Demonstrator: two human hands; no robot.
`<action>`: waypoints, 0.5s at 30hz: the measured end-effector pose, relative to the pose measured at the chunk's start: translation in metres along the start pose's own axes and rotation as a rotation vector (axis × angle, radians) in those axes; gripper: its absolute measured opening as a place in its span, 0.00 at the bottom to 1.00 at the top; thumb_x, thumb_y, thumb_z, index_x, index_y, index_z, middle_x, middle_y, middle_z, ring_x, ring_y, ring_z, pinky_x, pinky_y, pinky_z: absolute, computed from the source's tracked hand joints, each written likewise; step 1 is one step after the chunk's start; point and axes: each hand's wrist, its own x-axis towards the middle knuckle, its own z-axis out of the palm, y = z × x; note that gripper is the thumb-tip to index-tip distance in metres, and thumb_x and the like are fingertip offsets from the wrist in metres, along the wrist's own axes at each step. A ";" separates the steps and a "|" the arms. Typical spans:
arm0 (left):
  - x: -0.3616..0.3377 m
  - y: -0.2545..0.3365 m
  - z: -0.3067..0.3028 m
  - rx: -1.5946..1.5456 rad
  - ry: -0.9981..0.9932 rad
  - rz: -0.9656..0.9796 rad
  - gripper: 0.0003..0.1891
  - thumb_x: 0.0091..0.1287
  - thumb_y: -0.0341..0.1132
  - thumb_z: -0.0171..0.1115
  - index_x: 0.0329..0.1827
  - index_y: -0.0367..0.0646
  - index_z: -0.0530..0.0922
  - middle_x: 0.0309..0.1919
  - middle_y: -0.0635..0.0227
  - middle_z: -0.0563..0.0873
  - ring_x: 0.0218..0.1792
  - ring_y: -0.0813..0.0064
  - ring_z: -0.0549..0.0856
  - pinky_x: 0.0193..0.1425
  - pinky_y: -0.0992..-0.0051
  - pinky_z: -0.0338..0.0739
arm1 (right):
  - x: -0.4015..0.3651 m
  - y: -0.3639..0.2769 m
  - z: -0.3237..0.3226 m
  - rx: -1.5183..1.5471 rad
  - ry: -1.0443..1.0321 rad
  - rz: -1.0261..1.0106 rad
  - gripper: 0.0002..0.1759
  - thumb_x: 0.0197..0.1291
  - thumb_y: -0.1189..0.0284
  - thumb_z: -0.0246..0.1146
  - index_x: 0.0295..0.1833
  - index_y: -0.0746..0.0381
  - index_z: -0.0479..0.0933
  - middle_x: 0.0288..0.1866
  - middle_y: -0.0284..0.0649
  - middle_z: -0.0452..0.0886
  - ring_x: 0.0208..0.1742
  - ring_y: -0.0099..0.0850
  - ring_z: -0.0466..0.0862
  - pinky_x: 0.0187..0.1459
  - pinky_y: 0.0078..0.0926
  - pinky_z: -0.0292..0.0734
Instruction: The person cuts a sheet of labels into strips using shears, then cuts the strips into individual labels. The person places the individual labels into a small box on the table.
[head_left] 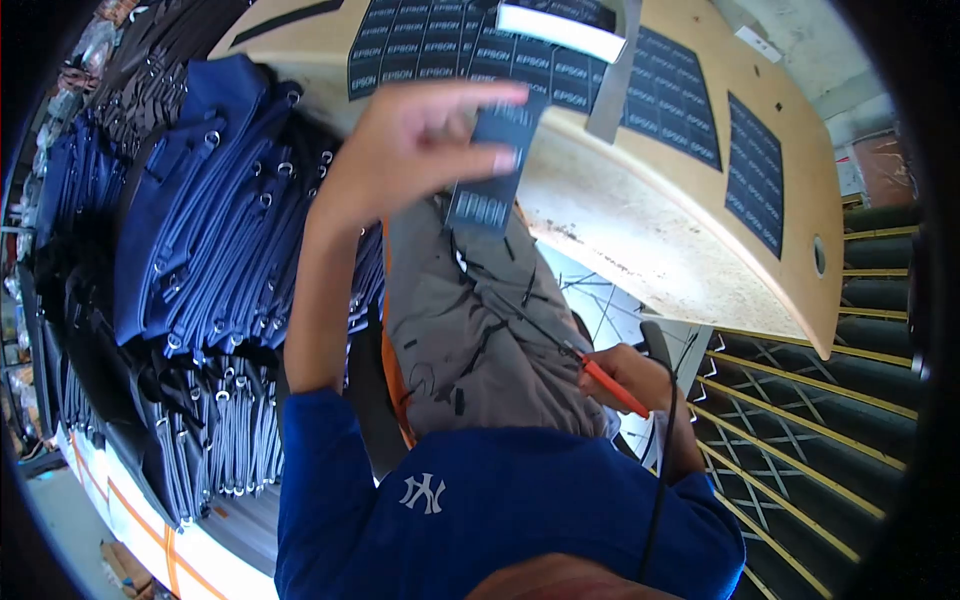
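My left hand [420,140] is raised in front of the table's near edge, thumb and index finger on a black strip of EPSON labels [480,205] that hangs down over my lap. Low at the right, my right hand [630,378] is wrapped round a tool with an orange-red handle [612,385]. The tool's thin dark blades point up and left across the grey trousers [450,330]. Small black scraps lie on the trousers. Sheets of EPSON labels [660,90] are spread on the wooden table [800,190].
Stacks of blue straps with metal rings [190,230] and black ones [70,340] stand at the left. A metal ruler [613,95] and a white bar [560,33] lie on the table. A yellow-and-black folding gate [790,420] is at the right.
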 end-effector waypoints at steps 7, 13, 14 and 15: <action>0.183 -0.046 -0.035 0.220 -0.014 0.092 0.42 0.48 0.23 0.71 0.69 0.40 0.64 0.47 0.52 0.83 0.32 0.80 0.82 0.33 0.80 0.77 | -0.010 0.014 0.012 0.146 0.088 0.023 0.25 0.63 0.53 0.59 0.30 0.67 0.74 0.17 0.34 0.72 0.19 0.24 0.69 0.22 0.27 0.65; 0.180 -0.041 -0.022 0.012 0.116 0.110 0.18 0.51 0.25 0.71 0.47 0.35 0.81 0.36 0.60 0.86 0.29 0.82 0.80 0.31 0.81 0.76 | -0.006 0.018 0.021 0.353 0.252 -0.018 0.15 0.62 0.62 0.58 0.34 0.64 0.75 0.25 0.33 0.75 0.26 0.19 0.71 0.29 0.21 0.67; 0.167 -0.037 -0.016 0.021 0.113 0.108 0.18 0.51 0.25 0.71 0.47 0.35 0.81 0.36 0.60 0.86 0.29 0.82 0.80 0.31 0.81 0.76 | 0.000 0.022 0.023 0.359 0.250 -0.025 0.15 0.62 0.62 0.58 0.34 0.64 0.75 0.25 0.33 0.75 0.26 0.19 0.71 0.29 0.21 0.67; 0.150 -0.032 -0.010 -0.023 0.180 0.166 0.23 0.53 0.26 0.71 0.54 0.37 0.77 0.38 0.64 0.85 0.28 0.86 0.78 0.32 0.84 0.73 | 0.006 0.025 0.027 0.443 0.346 -0.100 0.15 0.60 0.61 0.59 0.35 0.64 0.74 0.26 0.32 0.74 0.27 0.19 0.71 0.30 0.20 0.67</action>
